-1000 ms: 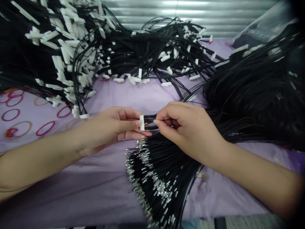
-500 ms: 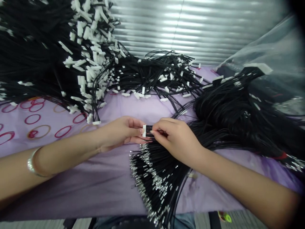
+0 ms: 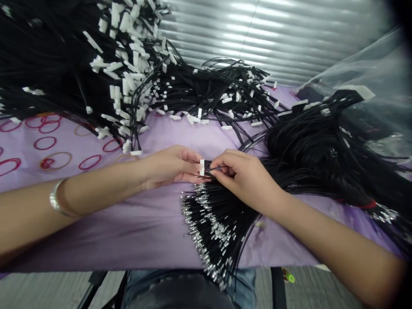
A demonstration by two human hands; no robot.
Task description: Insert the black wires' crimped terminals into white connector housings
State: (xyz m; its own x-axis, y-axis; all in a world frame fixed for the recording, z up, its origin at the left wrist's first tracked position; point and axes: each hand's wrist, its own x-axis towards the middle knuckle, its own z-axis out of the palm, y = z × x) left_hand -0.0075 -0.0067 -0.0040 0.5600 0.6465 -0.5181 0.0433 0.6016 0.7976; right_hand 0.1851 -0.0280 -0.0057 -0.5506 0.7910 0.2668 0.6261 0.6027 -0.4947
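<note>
Now, in the head view, the connector [image 3: 201, 167] is pinched upright between thumb and fingertips of the left hand [image 3: 174, 166], just above the cloth [image 3: 144, 227] at mid-table. The right hand [image 3: 247, 180] is closed on a wire [image 3: 215, 168], thumb and forefinger tight, with the wire's end brought up against the connector's right face. The step in hand is judged to be the seating of one wire end into the connector. A few black strands are already seen entering that face, so the filling seems partly done.

For a next move, a fine line-up of tip and slot would be called for, then a straight push with the connector kept steady. Any fresh wire would have to be drawn from the bundle [image 3: 212, 227], which lies just below both hands with its metal ends fanned toward the table edge.

- **Connector slots:** these are too small to be made out, and how many are filled cannot be told.
- **Wire tip:** it is covered by the right fingertips.
- **Pile [image 3: 128, 77]:** these connector-tipped wires at back left are cut off by the frame.
- **Coil [image 3: 322, 150]:** at the right, it merges into one black mass.
- **Bag [image 3: 370, 81]:** it sits behind the coil and is blurred.
</note>
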